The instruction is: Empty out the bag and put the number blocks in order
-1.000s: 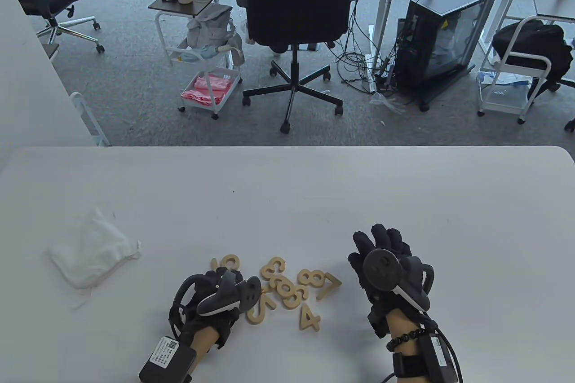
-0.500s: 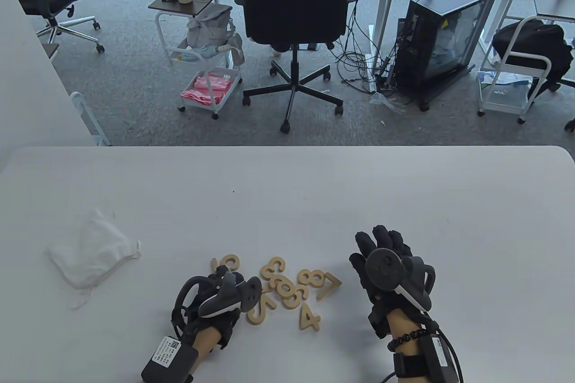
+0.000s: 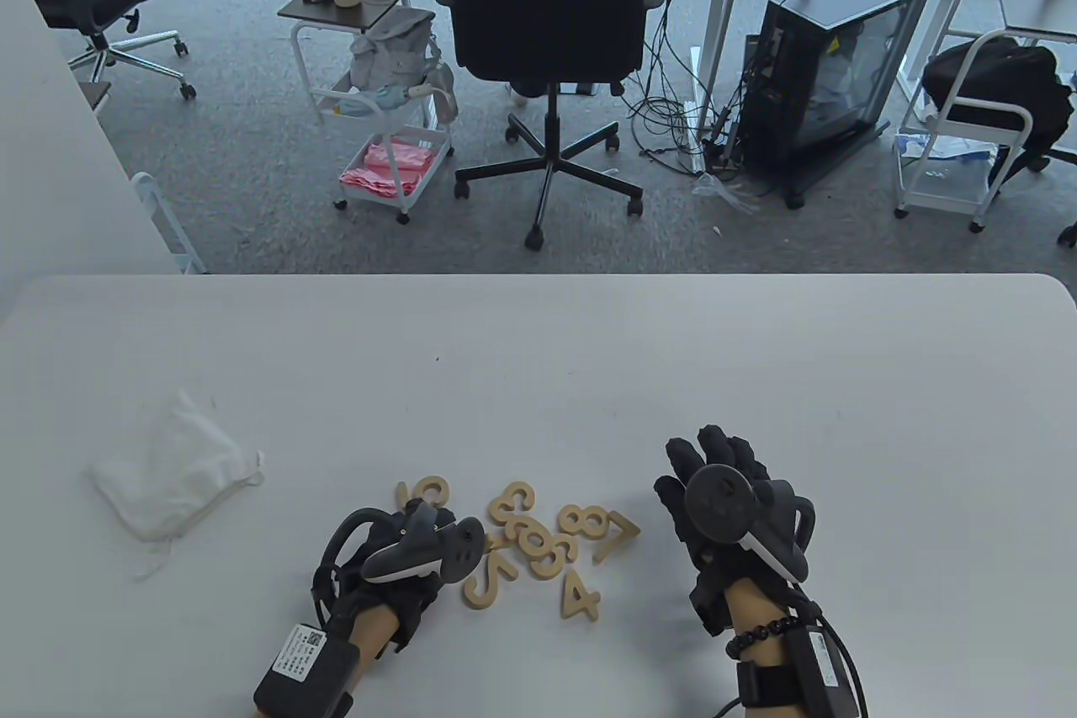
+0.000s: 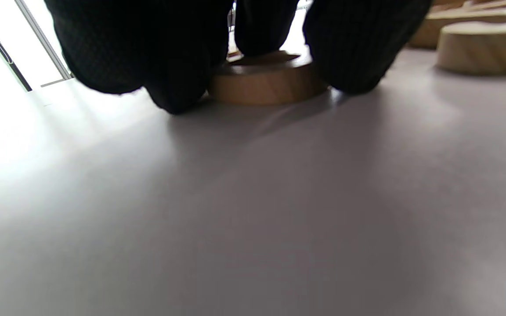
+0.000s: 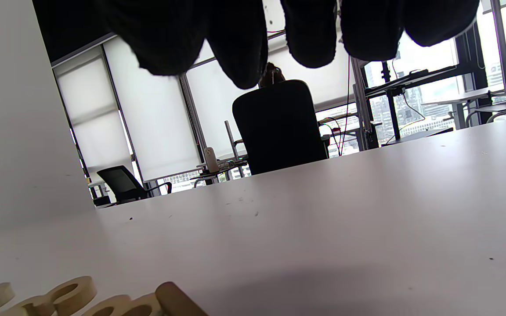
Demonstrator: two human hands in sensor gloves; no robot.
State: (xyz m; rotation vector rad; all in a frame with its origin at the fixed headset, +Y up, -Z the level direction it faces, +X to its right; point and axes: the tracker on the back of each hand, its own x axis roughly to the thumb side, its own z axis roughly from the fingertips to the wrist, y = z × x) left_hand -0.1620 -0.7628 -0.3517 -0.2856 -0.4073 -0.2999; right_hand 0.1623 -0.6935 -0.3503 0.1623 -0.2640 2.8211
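Several wooden number blocks lie in a loose cluster on the white table point(image 3: 538, 364): a 3 point(image 3: 511, 503), an 8 point(image 3: 583, 522), a 7 point(image 3: 618, 537), a 4 point(image 3: 579, 594), a 5 point(image 3: 488, 579) and a curved one point(image 3: 425, 491). My left hand point(image 3: 416, 524) is at the cluster's left edge. In the left wrist view its fingertips point(image 4: 178, 83) flank and touch a flat wooden block point(image 4: 266, 83) that lies on the table. My right hand point(image 3: 715, 470) is to the right of the 7, its fingers spread and empty. The white cloth bag point(image 3: 172, 482) lies limp at the left.
Beyond the table's far edge stands a black office chair point(image 3: 547, 2), with carts and a computer case on the floor behind it. In the right wrist view the blocks point(image 5: 64, 294) sit at the bottom left.
My left hand and forearm have shifted slightly left and toward me, the tracker tilting. The right hand and the visible blocks have stayed put.
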